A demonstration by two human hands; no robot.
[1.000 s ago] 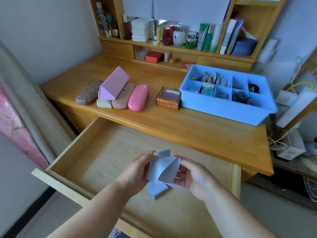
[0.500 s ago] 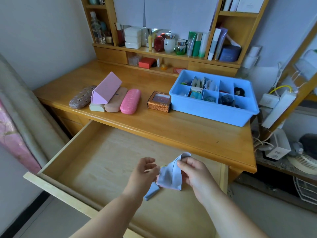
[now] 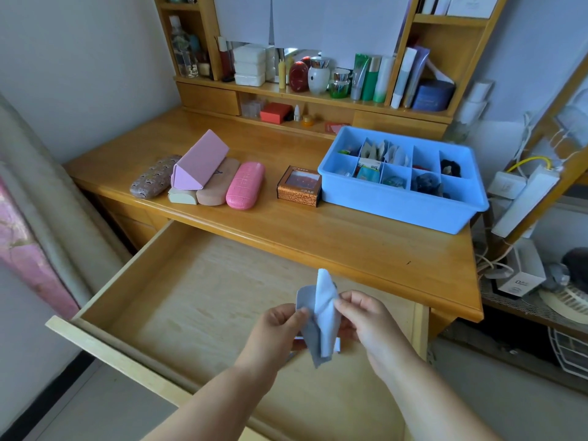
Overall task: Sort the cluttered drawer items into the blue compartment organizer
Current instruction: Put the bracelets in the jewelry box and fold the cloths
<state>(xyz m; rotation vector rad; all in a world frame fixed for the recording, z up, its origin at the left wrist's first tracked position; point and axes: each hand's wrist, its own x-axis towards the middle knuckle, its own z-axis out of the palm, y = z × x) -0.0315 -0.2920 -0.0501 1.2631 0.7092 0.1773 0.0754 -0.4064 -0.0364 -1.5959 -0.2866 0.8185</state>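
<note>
A small pale blue cloth (image 3: 321, 316) hangs folded between my hands above the open wooden drawer (image 3: 197, 300). My left hand (image 3: 276, 329) pinches its left edge and my right hand (image 3: 366, 316) pinches its right side. A small dark item shows on the drawer floor just behind the cloth. The blue compartment organizer (image 3: 397, 205) stands on the desk at the right, several of its cells holding packets, small items and dark hair ties.
On the desk (image 3: 350, 246) lie several glasses cases, among them a pink triangular case (image 3: 199, 165) and a pink case (image 3: 245, 185), plus a brown box (image 3: 299, 186). Shelves with bottles stand behind. Power strips, cables and a wire rack sit at the right.
The left hand, open half a second ago, now pinches the cloth. The cloth has been drawn upright between both hands, and the view has tilted slightly.
</note>
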